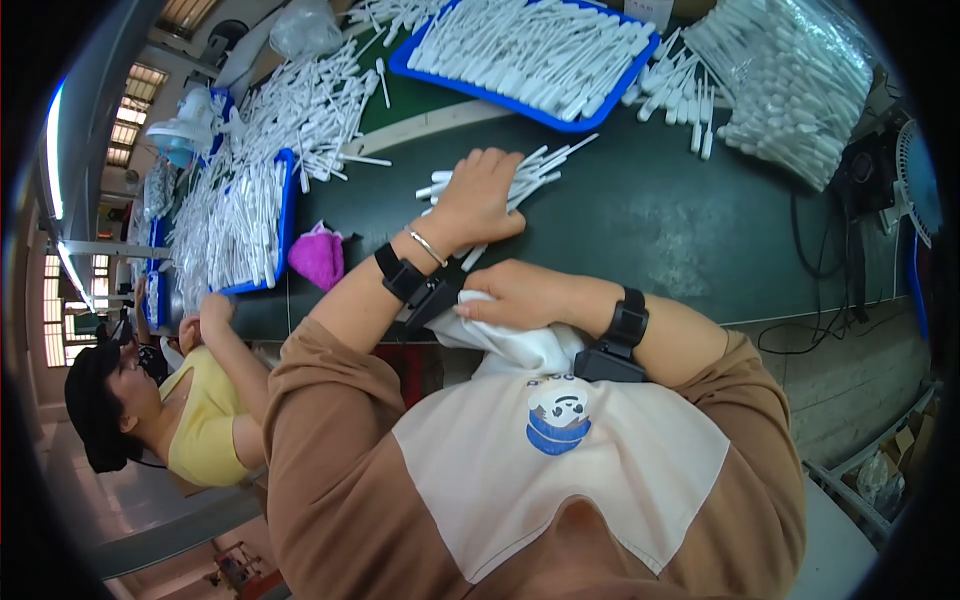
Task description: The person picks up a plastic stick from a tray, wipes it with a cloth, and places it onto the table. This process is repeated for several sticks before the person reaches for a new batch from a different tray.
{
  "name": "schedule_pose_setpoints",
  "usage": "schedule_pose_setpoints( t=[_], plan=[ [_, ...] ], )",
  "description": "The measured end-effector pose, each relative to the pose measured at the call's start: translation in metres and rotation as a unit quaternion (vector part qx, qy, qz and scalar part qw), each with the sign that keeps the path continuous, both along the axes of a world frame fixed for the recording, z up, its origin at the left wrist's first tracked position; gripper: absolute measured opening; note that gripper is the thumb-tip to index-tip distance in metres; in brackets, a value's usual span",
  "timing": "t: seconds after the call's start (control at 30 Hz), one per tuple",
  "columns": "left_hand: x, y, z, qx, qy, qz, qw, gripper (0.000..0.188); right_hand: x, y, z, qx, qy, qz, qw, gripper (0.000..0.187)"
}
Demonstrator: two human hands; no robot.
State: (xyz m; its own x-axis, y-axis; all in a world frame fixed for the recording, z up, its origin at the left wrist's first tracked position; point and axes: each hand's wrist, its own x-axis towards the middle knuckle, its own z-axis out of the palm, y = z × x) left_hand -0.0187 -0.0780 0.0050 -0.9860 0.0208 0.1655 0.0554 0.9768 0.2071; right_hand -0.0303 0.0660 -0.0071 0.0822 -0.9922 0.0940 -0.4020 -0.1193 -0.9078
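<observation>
My left hand is closed over a small bunch of white plastic sticks, each with a thin stem and a thicker part. The sticks poke out on both sides of the hand, just above the dark green table. Nearer to my body, my right hand pinches a white cloth between thumb and fingers, at the table's front edge. The palm and some fingertips of my left hand are hidden.
A blue tray heaped with such sticks stands ahead. Another blue tray and a loose pile lie left, beside a magenta cloth. A clear bag of sticks is at right. A person in yellow sits left.
</observation>
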Motion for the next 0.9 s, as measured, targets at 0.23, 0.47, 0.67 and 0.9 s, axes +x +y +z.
schedule_pose_setpoints(
  t=[0.23,0.47,0.67,0.9],
  plan=[
    [0.000,-0.001,-0.005,0.011,-0.011,0.017,1.000,0.049,0.002,0.001,0.001,0.044,-0.044,0.001,0.998,0.039],
    [0.002,-0.003,-0.005,-0.020,-0.035,0.000,0.999,0.038,0.000,-0.001,0.001,0.041,-0.040,0.002,0.998,0.036],
    [0.003,-0.014,0.002,-0.006,-0.001,-0.032,0.999,0.036,0.000,-0.001,0.004,0.050,-0.057,0.001,0.997,0.035],
    [0.012,-0.037,0.032,0.054,-0.002,-0.059,0.997,0.036,-0.002,0.002,0.002,0.049,-0.037,-0.004,0.998,0.038]
  ],
)
